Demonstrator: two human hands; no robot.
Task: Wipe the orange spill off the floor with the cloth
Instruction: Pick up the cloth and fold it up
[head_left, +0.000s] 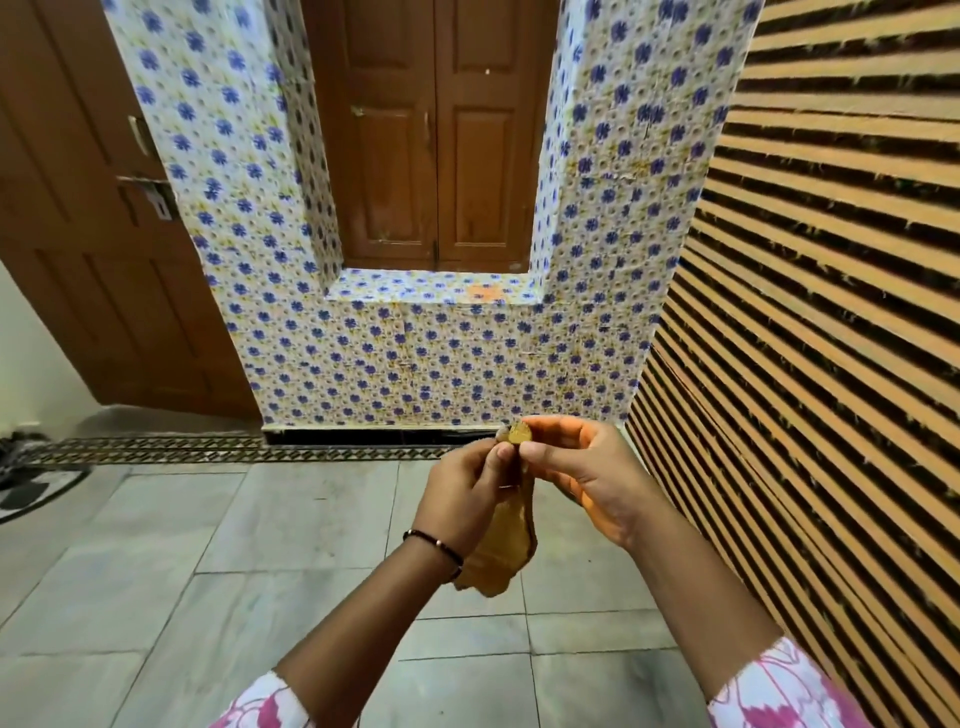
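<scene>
While both the left hand and right hand pinch the cloth aloft, no spill seems visible on the floor; wiping blindly could miss it.

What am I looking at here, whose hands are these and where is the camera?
There is no machine here. One wide-angle camera sits on a person's head and looks forward and down, so you see their own two arms reaching out. The left hand and the right hand both pinch the top of a yellowish-brown cloth, which hangs down between them above the grey tiled floor. Ahead is a wall with blue flower tiles and a ledge carrying an orange smear. No orange spill shows on the visible floor. A wooden door stands on the left.
</scene>
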